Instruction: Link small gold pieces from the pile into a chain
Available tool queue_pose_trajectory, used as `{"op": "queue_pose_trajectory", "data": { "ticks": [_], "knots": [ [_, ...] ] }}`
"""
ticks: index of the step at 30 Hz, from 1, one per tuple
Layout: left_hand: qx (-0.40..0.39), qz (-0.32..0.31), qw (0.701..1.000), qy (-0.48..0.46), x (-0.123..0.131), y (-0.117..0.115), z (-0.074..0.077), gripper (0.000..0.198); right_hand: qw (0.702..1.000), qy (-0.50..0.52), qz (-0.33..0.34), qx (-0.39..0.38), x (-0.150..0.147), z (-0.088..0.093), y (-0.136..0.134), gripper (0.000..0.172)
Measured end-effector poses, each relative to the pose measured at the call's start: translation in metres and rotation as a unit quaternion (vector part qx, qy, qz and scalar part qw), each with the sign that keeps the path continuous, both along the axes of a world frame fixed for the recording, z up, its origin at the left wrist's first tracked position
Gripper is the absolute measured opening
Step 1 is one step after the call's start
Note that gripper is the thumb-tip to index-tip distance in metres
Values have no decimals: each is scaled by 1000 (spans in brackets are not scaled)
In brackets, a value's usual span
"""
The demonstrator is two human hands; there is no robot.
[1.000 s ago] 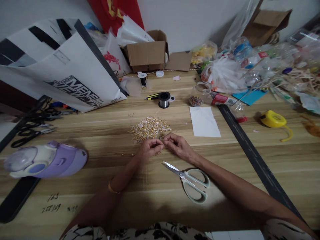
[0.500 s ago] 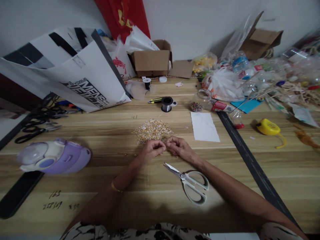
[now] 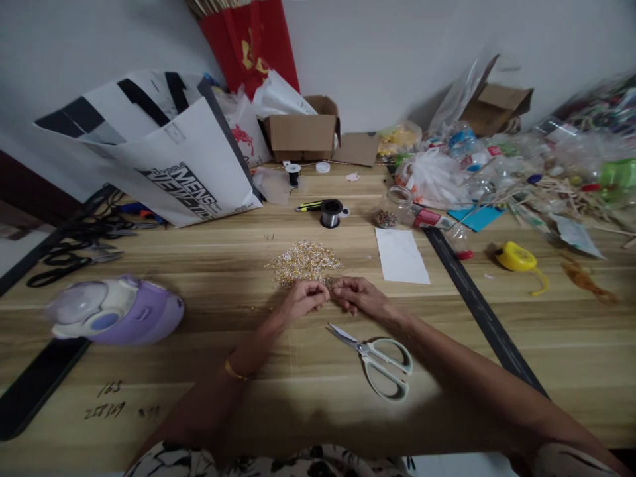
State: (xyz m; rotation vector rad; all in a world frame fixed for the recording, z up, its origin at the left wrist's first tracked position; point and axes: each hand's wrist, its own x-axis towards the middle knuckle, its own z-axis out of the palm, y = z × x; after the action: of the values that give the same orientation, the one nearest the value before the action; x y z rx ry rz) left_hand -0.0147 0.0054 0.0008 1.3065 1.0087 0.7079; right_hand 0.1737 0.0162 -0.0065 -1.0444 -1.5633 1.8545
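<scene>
The pile of small shiny pieces (image 3: 304, 258), gold and silver, lies in the head view near the middle of the tabletop (image 3: 223, 268), just beyond the person's hands. The left hand (image 3: 305, 299) is at its near edge, and the right hand (image 3: 358, 296) is just beside the left, fingertips facing. Fingers and thumb curl inward on both; I cannot tell whether they are clamped on anything, as the tips are too small to read. Scissors (image 3: 363, 348) with pale handles lie nearer the person, blades slightly parted. Beyond the pile stands a spool of wire (image 3: 330, 216), with a cutter (image 3: 308, 207) beside it. To the right lies a sheet of white paper (image 3: 401, 256), near a clear jar (image 3: 395, 201).
</scene>
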Motion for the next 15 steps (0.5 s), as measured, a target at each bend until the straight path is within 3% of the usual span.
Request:
{"op": "queue_pose_trajectory", "data": {
  "ticks": [3, 5, 8, 11, 15],
  "knots": [
    [-4, 15, 1000, -9, -1, -2, 4, 20, 998, -48, -9, 45, 14, 10, -12, 37],
    [-9, 28, 999, -19, -2, -3, 6, 20, 987, -101, -19, 122, 28, 21, -26, 34],
    [-19, 42, 999, -26, -2, -3, 8, 20, 937, -239, 24, 252, 48, 36, -53, 28],
    [-26, 45, 998, -34, -2, -3, 7, 20, 883, -337, 68, 320, 61, 44, -83, 18],
    [-29, 45, 998, -41, -2, -3, 3, 19, 829, -395, 98, 383, 61, 41, -116, 33]
  ]
}}
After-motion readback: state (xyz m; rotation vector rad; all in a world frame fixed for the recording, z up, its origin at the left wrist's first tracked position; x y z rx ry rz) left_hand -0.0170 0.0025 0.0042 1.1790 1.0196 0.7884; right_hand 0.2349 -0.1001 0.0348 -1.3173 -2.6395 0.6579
